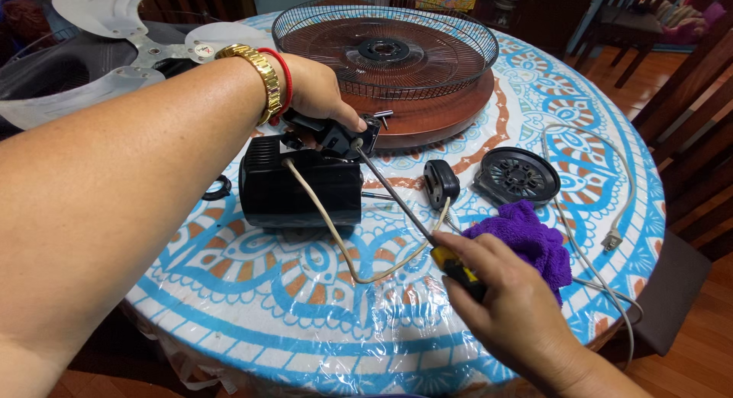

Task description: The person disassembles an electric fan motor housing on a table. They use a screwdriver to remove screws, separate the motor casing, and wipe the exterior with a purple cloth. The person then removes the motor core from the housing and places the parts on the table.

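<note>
My left hand point(317, 92), with a gold watch and red bangle on the wrist, grips a small black part point(336, 136) on top of the black fan motor housing point(299, 186). My right hand point(500, 299) holds a screwdriver point(397, 198) by its yellow and black handle. The long shaft reaches up and left, and its tip meets the black part under my left thumb. A beige cord point(336, 237) loops from the housing across the table.
A wire fan guard point(385, 46) lies on a brown disc at the back. A fan blade point(107, 31) sits far left. A small black cap point(440, 182), a round black grille piece point(517, 176), a purple cloth point(531, 241) and a white plug cord point(603, 237) lie to the right.
</note>
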